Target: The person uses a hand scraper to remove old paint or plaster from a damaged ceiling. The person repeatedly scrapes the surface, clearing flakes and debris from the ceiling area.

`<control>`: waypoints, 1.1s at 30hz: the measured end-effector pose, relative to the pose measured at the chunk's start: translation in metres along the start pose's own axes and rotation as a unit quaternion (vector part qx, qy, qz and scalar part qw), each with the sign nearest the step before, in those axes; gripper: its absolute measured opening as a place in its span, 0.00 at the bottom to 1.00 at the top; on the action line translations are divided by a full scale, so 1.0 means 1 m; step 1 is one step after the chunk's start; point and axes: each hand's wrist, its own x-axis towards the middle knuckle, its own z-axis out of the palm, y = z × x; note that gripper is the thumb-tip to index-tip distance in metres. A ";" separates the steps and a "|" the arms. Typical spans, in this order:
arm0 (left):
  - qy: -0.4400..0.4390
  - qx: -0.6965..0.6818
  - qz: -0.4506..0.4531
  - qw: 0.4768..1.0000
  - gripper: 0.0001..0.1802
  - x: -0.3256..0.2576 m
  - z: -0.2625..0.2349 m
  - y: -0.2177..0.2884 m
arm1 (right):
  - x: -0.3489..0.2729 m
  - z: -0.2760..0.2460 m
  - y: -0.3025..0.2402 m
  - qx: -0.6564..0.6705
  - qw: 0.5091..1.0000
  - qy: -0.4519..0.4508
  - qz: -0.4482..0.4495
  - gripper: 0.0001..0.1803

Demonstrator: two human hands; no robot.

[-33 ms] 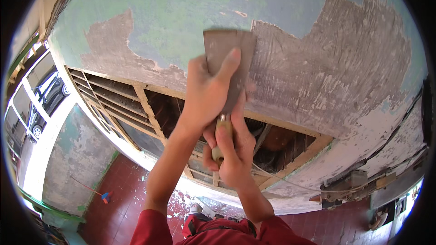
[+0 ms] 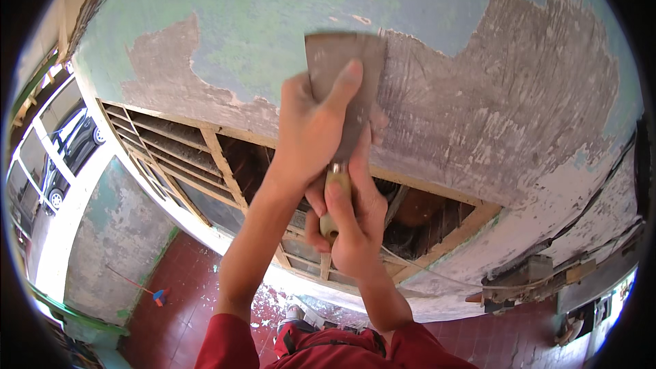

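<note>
A wide paint scraper (image 2: 346, 61) with a worn grey blade lies against the wall (image 2: 260, 34), its edge at the border of the green paint. My left hand (image 2: 314, 119) grips the blade, thumb on its near face and the fingers hidden behind it. Lower down, my right hand (image 2: 357, 222) wraps round the pale yellowish handle (image 2: 337, 188), thumb along it. Bare greyish-brown plaster (image 2: 471, 102) spreads to the right of the blade, and a smaller bare patch (image 2: 167, 55) shows on the left.
Below the paint runs a wooden vent frame (image 2: 229, 164) with slats and dark openings. Paint flakes (image 2: 268, 304) litter the red tiled floor (image 2: 184, 280). A broom (image 2: 159, 296) lies at left, and a cable (image 2: 471, 288) hangs at right. A car (image 2: 72, 143) stands beyond the opening at far left.
The scraper and both hands have shifted slightly up the wall, bringing the blade's edge higher onto the green paint. My grip looks the same.
</note>
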 end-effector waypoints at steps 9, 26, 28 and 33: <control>-0.002 0.014 -0.001 1.000 0.19 -0.004 0.001 -0.004 | -0.002 -0.008 0.007 -0.025 0.999 -0.019 -0.024 0.34; 0.010 0.017 0.018 1.000 0.18 -0.002 0.004 -0.003 | 0.001 -0.007 0.000 -0.001 1.000 -0.012 -0.003 0.34; 0.009 0.010 0.008 1.000 0.19 -0.004 0.006 -0.007 | -0.002 -0.011 0.001 -0.021 1.000 -0.013 -0.010 0.34; -0.014 0.025 0.049 0.998 0.21 0.009 0.008 0.009 | 0.015 -0.005 -0.003 -0.021 0.999 -0.021 -0.040 0.34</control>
